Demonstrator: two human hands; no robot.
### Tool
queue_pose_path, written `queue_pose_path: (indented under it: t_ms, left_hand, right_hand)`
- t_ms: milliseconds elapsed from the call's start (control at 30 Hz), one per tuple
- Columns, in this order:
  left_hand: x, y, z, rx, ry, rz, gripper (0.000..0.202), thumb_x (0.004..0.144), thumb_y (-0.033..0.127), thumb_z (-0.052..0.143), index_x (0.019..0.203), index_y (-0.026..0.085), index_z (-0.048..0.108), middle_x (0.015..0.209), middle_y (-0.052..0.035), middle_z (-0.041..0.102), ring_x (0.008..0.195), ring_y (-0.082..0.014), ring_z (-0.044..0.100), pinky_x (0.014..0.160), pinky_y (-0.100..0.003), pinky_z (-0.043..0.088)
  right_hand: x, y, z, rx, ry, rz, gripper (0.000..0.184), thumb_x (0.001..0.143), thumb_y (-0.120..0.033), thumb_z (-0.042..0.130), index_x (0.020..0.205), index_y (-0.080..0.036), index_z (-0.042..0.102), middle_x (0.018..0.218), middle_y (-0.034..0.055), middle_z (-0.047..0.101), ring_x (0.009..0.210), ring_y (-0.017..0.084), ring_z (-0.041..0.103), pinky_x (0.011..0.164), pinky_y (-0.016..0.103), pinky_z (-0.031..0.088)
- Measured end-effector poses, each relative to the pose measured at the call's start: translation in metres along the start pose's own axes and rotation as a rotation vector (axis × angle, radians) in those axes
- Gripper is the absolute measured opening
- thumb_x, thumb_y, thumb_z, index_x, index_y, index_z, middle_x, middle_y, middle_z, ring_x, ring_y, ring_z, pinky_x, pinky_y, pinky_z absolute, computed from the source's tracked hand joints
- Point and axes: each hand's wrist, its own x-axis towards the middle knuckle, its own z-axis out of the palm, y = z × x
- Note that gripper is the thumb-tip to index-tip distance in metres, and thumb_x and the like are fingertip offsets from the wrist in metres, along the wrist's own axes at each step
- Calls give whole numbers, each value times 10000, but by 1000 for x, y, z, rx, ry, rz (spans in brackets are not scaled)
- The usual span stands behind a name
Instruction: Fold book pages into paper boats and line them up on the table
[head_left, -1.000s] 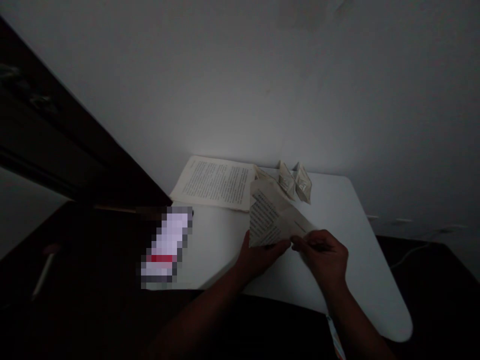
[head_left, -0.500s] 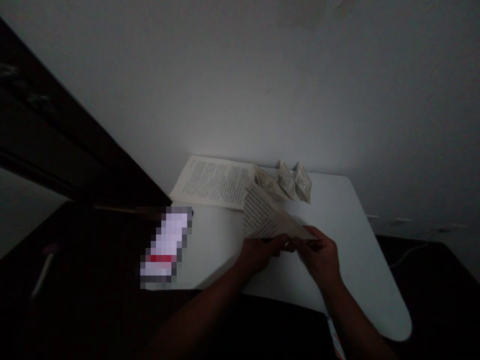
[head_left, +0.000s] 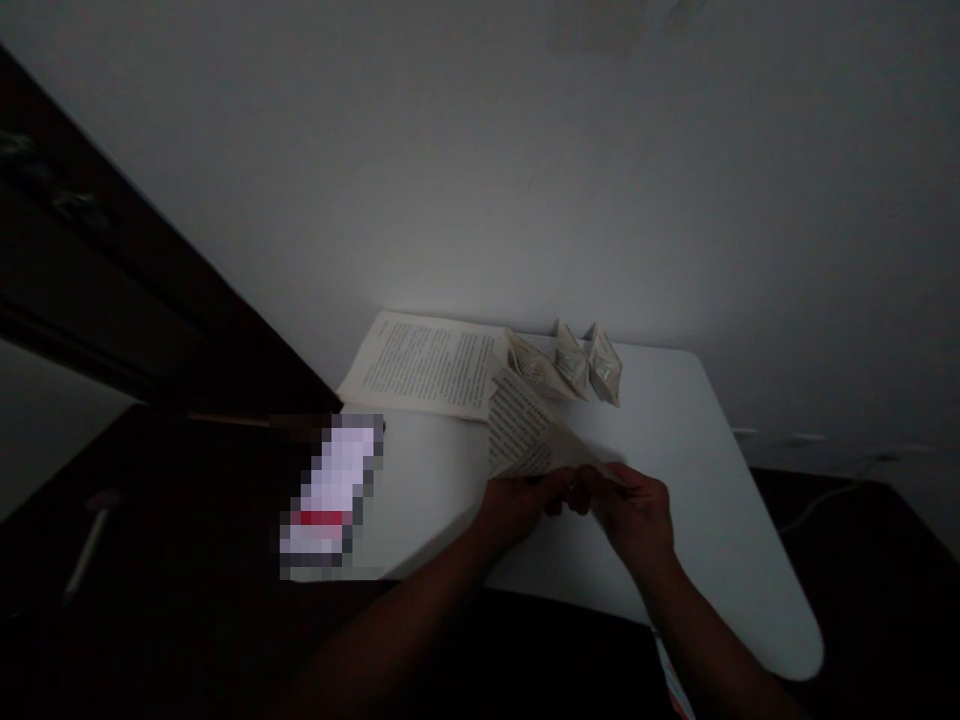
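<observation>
A printed page folded into a triangle-like shape point(head_left: 521, 425) is held above the white table. My left hand point(head_left: 517, 505) is closed on its lower edge, thumb and fingers near the middle. My right hand point(head_left: 637, 505) pinches the same edge at the right, its fingertips close against those of the left. The lower rim of the paper is partly hidden by my fingers. Behind it stand three folded paper boats: one at the left point(head_left: 538, 368), a middle one point(head_left: 573, 362) and one at the right point(head_left: 605, 366).
Flat printed pages point(head_left: 427, 362) lie at the table's back left, against the wall point(head_left: 480, 180). A blurred-out phone point(head_left: 337, 485) rests at the left edge of the white table point(head_left: 735, 560). A dark door point(head_left: 112, 220) stands at the left; a white cable point(head_left: 825, 505) runs at the right.
My right hand has shifted slightly left, its fingers drawing in along the paper's lower right edge. The left hand stays almost in place. The boats and pages have not moved.
</observation>
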Motion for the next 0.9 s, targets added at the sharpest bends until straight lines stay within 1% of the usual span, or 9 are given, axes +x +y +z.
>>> queue_pose_path:
  t_ms: [133,333,433,500,567,633,733,800,900]
  left_hand:
    - [0,0,-1,-12,9,24,297,800,369,574,631,128,617,584,-8,602,486,-71,474,470,-184,375]
    - [1,2,1,-16,20,17,305,790,383,573,624,132,618,568,-8,604,459,-69,474,443,-182,370]
    - [1,5,0,-17,49,3,281,756,371,605,611,131,588,539,1,580,428,-66,468,415,-181,364]
    - [2,6,-3,-18,85,-18,272,719,363,636,598,132,561,508,14,549,398,-64,453,389,-181,354]
    - [2,6,-6,-25,103,-31,265,688,351,658,595,132,542,482,27,519,382,-64,442,375,-181,348]
    - [2,5,-8,-34,73,-32,247,674,335,664,615,126,546,487,25,522,380,-62,436,373,-182,346]
    - [1,5,-10,-44,-19,-55,226,650,310,671,633,119,551,477,29,514,368,-54,413,367,-180,325]
    - [1,5,-10,-43,-67,-99,204,617,269,676,629,126,532,454,47,486,359,-53,401,364,-179,316]
    - [0,5,-8,-30,-135,-143,159,575,173,650,658,130,521,479,55,488,388,-58,416,386,-179,330]
  right_hand:
    - [0,-5,1,-86,0,-8,221,777,-362,637,685,-169,692,564,15,627,530,149,573,544,278,465]
    - [2,-4,1,-79,0,0,199,777,-358,638,708,-183,704,564,3,633,531,141,583,546,262,470]
    - [2,-1,-3,-80,-17,28,169,735,-349,679,714,-184,711,548,0,630,513,145,584,536,266,478]
    - [2,1,-8,-50,-59,35,187,689,-341,717,794,-186,718,587,13,656,540,168,605,554,288,492]
    - [1,2,-11,51,-124,5,320,663,-387,726,912,-187,708,673,43,690,614,206,634,607,334,509]
    - [1,1,-12,210,-158,-44,438,679,-487,676,997,-185,689,808,84,708,729,254,650,666,392,515]
    - [2,-4,-10,366,-108,-54,406,756,-505,575,999,-199,685,943,101,702,857,277,645,713,411,517]
    - [2,-8,-7,354,-67,4,335,790,-454,560,999,-217,671,947,88,706,869,262,651,716,387,521]
    - [3,-11,-3,283,-18,70,326,786,-442,583,1046,-249,619,958,67,704,851,246,660,684,358,525]
